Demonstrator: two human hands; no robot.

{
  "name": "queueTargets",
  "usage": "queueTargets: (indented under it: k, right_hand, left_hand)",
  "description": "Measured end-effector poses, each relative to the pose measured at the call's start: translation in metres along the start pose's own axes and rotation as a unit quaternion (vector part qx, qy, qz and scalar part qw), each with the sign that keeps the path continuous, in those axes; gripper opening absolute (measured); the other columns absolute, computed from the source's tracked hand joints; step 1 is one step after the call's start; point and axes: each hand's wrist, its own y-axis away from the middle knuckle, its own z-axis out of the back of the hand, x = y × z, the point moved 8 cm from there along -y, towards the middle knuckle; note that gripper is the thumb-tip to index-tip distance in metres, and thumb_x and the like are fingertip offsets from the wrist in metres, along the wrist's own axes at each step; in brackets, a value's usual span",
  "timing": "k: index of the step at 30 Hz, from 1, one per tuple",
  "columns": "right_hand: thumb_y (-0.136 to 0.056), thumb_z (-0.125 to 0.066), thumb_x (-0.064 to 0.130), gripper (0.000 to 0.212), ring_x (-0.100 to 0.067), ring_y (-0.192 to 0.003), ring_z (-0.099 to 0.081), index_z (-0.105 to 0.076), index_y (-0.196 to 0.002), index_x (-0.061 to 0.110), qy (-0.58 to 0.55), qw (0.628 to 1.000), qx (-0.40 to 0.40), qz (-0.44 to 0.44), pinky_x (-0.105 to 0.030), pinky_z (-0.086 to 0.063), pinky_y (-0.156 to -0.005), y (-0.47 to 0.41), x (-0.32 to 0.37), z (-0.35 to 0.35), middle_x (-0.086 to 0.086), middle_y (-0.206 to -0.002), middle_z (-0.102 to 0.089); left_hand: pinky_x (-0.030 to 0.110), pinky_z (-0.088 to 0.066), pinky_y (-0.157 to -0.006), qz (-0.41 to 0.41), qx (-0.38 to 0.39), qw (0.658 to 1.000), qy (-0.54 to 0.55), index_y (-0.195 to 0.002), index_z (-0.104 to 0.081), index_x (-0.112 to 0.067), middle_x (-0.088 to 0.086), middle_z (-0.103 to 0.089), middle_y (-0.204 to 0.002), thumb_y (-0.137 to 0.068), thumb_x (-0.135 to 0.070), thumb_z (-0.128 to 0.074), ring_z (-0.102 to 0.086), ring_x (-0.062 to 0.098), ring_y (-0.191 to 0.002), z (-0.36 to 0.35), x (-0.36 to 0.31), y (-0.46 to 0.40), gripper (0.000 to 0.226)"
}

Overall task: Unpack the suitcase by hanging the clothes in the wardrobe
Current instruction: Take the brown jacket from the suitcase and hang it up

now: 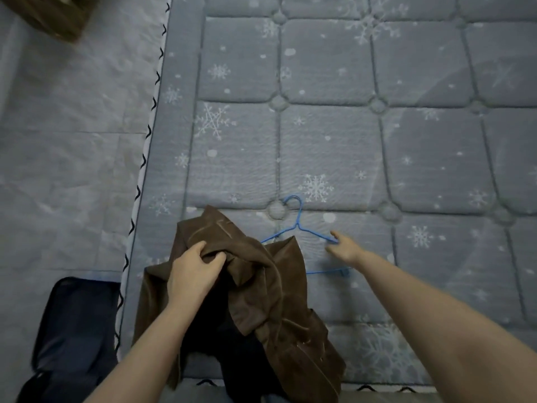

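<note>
A bare quilted mattress beside a pale floor, in dim, cool light.

The mattress (334, 135) fills most of the view: grey-blue, stitched into rounded squares with tufted buttons at the crossings and printed with white snowflakes and dots. Its left edge carries a white piping band (145, 158) marked with black chevrons. Left of it lies a pale marbled floor (64, 135). A brown object (49, 16), perhaps a basket, sits blurred in the top-left corner.
</note>
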Motion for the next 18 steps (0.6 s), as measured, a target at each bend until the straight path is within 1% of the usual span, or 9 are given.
queueTargets:
  k: [3, 5, 8, 10, 11, 12, 14, 16, 18]
  right_hand:
    - [-0.097, -0.055, 0.017, 0.07, -0.031, -0.145, -0.03, -0.018, -0.155, 0.007, 0.001, 1.0, -0.009, 0.019, -0.039, -0.027, -0.117, -0.023, 0.009, -0.006, -0.014, -0.16, -0.025]
    - [-0.095, -0.053, 0.009, 0.07, -0.032, -0.146, -0.026, -0.016, -0.155, 0.006, 0.027, 0.999, -0.002, 0.035, -0.04, -0.024, -0.119, -0.036, 0.013, -0.018, -0.015, -0.16, -0.022]
    - [-0.096, -0.045, 0.001, 0.073, -0.033, -0.151, -0.007, -0.006, -0.156, 0.01, 0.09, 0.995, 0.024, 0.042, -0.043, -0.014, -0.121, -0.056, 0.015, -0.041, -0.016, -0.164, -0.003]
    - [-0.096, -0.046, 0.002, 0.077, -0.032, -0.151, 0.004, 0.0, -0.157, 0.014, 0.109, 0.993, 0.027, 0.022, -0.043, -0.009, -0.122, -0.058, 0.012, -0.051, -0.016, -0.163, 0.011]
    - [-0.096, -0.048, 0.006, 0.078, -0.033, -0.151, 0.002, -0.001, -0.157, 0.015, 0.115, 0.993, 0.012, 0.016, -0.042, -0.011, -0.122, -0.06, 0.012, -0.053, -0.016, -0.163, 0.01]
    - [-0.096, -0.05, 0.011, 0.077, -0.034, -0.15, -0.008, -0.004, -0.157, 0.016, 0.121, 0.993, -0.01, 0.011, -0.041, -0.017, -0.121, -0.061, 0.012, -0.053, -0.017, -0.163, 0.002]
    - [-0.094, -0.052, 0.018, 0.071, -0.038, -0.136, -0.036, -0.016, -0.155, 0.021, 0.145, 0.988, -0.061, 0.009, -0.042, -0.034, -0.112, -0.06, 0.015, -0.048, -0.018, -0.151, -0.025]
    - [-0.092, -0.052, 0.021, 0.06, -0.038, -0.121, -0.049, -0.032, -0.148, 0.03, 0.141, 0.984, -0.109, 0.022, -0.044, -0.041, -0.102, -0.05, 0.022, -0.039, -0.017, -0.133, -0.042]
    - [-0.093, -0.053, 0.031, 0.041, -0.034, -0.111, -0.057, -0.048, -0.134, 0.036, 0.158, 0.972, -0.161, 0.061, -0.043, -0.045, -0.093, -0.036, 0.037, -0.028, -0.01, -0.122, -0.051]
  left_hand:
    - [0.04, -0.052, -0.094, 0.016, -0.01, 1.0, 0.003, -0.128, -0.062, -0.025, 0.001, -0.068, -0.121, -0.07, -0.064, -0.053, -0.062, 0.026, -0.112, 0.001, 0.0, -0.002, 0.07]
    - [0.036, -0.048, -0.099, 0.038, -0.017, 0.999, 0.007, -0.137, -0.056, -0.021, 0.006, -0.063, -0.131, -0.081, -0.051, -0.062, -0.056, 0.028, -0.122, -0.001, 0.007, -0.007, 0.064]
    - [0.035, -0.045, -0.099, 0.053, -0.027, 0.998, 0.023, -0.139, -0.054, -0.019, 0.006, -0.062, -0.133, -0.083, -0.043, -0.065, -0.055, 0.028, -0.124, -0.008, 0.021, -0.018, 0.062]
    - [0.033, -0.045, -0.097, 0.053, -0.027, 0.998, 0.032, -0.137, -0.056, -0.018, 0.006, -0.064, -0.129, -0.083, -0.042, -0.065, -0.057, 0.027, -0.122, -0.011, 0.024, -0.02, 0.059]
    - [0.033, -0.045, -0.096, 0.057, -0.028, 0.997, 0.037, -0.135, -0.058, -0.019, 0.006, -0.065, -0.127, -0.082, -0.043, -0.065, -0.057, 0.027, -0.121, -0.012, 0.026, -0.021, 0.059]
    - [0.033, -0.046, -0.095, 0.06, -0.029, 0.997, 0.041, -0.133, -0.059, -0.02, 0.005, -0.066, -0.125, -0.08, -0.045, -0.064, -0.058, 0.027, -0.119, -0.013, 0.028, -0.022, 0.059]
    - [0.034, -0.049, -0.095, 0.067, -0.029, 0.996, 0.049, -0.131, -0.061, -0.022, 0.001, -0.069, -0.117, -0.078, -0.048, -0.063, -0.061, 0.025, -0.114, -0.014, 0.034, -0.023, 0.059]
    - [0.036, -0.051, -0.092, 0.066, -0.022, 0.996, 0.058, -0.125, -0.064, -0.025, -0.007, -0.071, -0.1, -0.078, -0.047, -0.062, -0.064, 0.02, -0.103, -0.015, 0.038, -0.021, 0.051]
    - [0.033, -0.052, -0.083, 0.056, -0.019, 0.996, 0.067, -0.113, -0.067, -0.026, -0.012, -0.069, -0.08, -0.082, -0.042, -0.063, -0.065, 0.013, -0.089, -0.015, 0.038, -0.018, 0.035]
